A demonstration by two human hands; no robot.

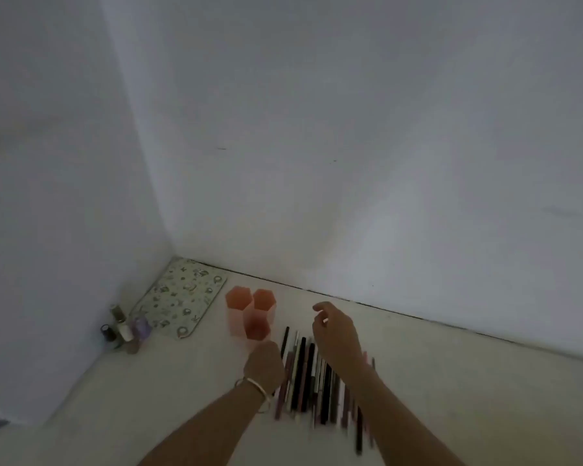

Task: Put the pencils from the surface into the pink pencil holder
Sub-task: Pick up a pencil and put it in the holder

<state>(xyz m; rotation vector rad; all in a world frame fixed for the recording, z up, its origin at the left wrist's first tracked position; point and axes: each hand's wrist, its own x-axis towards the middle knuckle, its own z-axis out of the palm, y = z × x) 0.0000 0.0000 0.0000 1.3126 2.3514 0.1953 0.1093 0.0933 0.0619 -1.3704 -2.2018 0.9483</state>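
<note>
Right hand (334, 331) half-open (empty) above pencils (303, 375)

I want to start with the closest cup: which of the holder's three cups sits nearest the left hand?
The front cup of the pink holder, just beyond the left hand; the other two stand behind it.

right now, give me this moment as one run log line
pencils: row on surface | pink holder: looks empty | left hand: closed by holder | right hand: open over pencils, holding nothing
</note>
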